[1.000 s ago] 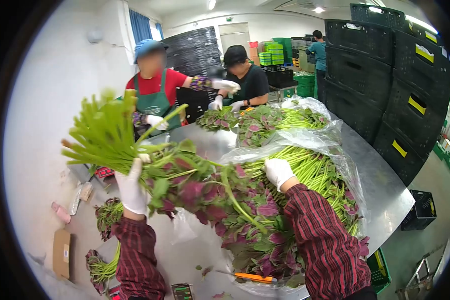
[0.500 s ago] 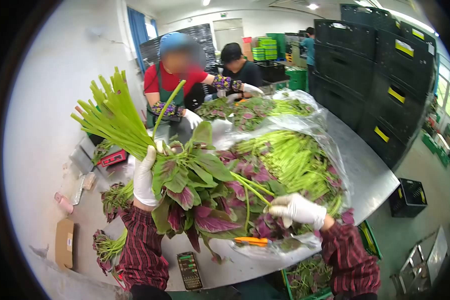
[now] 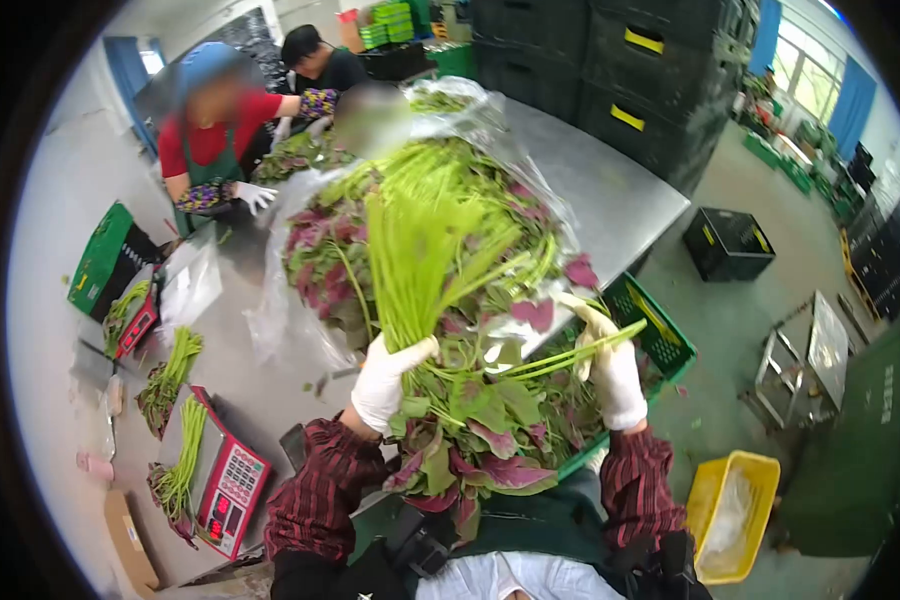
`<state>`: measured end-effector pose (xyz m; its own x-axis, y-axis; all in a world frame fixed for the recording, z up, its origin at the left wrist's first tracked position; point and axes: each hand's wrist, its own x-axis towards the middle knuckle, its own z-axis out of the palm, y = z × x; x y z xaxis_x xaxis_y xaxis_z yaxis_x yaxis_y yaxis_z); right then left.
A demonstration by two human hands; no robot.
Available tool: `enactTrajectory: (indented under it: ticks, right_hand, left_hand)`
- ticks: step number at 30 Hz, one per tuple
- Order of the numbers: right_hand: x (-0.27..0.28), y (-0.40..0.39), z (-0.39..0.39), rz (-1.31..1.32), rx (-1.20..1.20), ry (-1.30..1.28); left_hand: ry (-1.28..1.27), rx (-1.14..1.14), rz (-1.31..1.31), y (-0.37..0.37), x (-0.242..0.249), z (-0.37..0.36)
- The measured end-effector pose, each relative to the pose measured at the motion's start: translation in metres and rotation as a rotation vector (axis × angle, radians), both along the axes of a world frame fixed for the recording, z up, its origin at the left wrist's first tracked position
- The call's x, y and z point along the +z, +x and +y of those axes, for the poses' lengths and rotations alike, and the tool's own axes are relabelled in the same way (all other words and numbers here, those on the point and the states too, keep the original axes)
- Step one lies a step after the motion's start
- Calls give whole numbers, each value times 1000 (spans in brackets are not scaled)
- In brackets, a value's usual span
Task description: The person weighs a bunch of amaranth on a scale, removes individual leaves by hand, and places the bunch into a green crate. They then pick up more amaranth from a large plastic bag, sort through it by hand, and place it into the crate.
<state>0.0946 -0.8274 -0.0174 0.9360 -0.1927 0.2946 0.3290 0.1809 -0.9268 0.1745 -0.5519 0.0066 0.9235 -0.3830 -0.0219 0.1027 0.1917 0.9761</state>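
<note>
In the head view, my gloved left hand (image 3: 390,385) is wrapped round a thick bunch of amaranth greens (image 3: 402,270). The bunch's pale green stems point up, and its green and purple leaves (image 3: 490,425) hang below my grip. My gloved right hand (image 3: 612,378) is closed on a couple of amaranth stems (image 3: 560,361), whose cut ends stick out past my fingers to the right. Behind the bunch, a large heap of amaranth (image 3: 470,185) lies on plastic sheeting on the metal table (image 3: 610,190).
A red-framed scale (image 3: 232,480) with a small bunch on it stands at left. A green crate (image 3: 660,335) is by the table's right edge. A black crate (image 3: 730,243) and a yellow basket (image 3: 735,515) sit on the floor. Two co-workers stand across the table.
The view has swung right and down. My left hand has brought the bunch in front of my body, over the table edge. My right hand still grips stems, now nearer the bunch.
</note>
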Motion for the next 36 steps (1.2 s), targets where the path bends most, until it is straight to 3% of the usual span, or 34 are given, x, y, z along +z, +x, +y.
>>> enactTrajectory:
  ticks: [1,4,8,14,16,20,22,23,24,26,28,30,32,34,36]
  right_hand:
    - [29,-13,-10,220,2,-98]
    - [35,-17,-19,373,48,-163]
    - [17,-13,-25,428,157,-111]
    - [10,-23,-29,556,109,-148]
    - [13,-28,-22,516,208,-296]
    - [-10,-17,-12,486,323,-347]
    - [-18,-12,-13,505,350,-466]
    - [1,-15,9,380,310,-150]
    - [2,-16,6,454,354,-200]
    - [-4,-22,16,359,257,-266]
    - [-17,-31,12,317,235,-645]
    - [-11,-45,34,261,91,-515]
    - [-7,-52,66,180,-64,-283]
    - [-17,-54,59,352,-57,-206]
    - [-23,-60,60,450,-58,-138]
  left_hand:
    - [-10,-49,31,-12,-20,-20]
    - [-64,-101,51,-34,-49,-54]
    - [-78,-140,33,-49,-64,-80]
    - [-146,-45,66,-57,-69,-82]
    - [-169,-38,76,-59,-70,-80]
    - [-183,-64,127,-73,-74,-79]
    - [-157,-25,16,-82,-74,-82]
    - [-86,-69,52,-85,-84,-80]
    - [32,-27,-12,-88,-94,-80]
    - [272,22,-199,-98,-91,-79]
    - [316,169,-385,-108,-107,-83]
    - [296,171,-522,-114,-124,-84]
    - [270,120,-500,-119,-133,-86]
    - [285,91,-447,-127,-134,-88]
    - [481,-6,-428,-133,-124,-79]
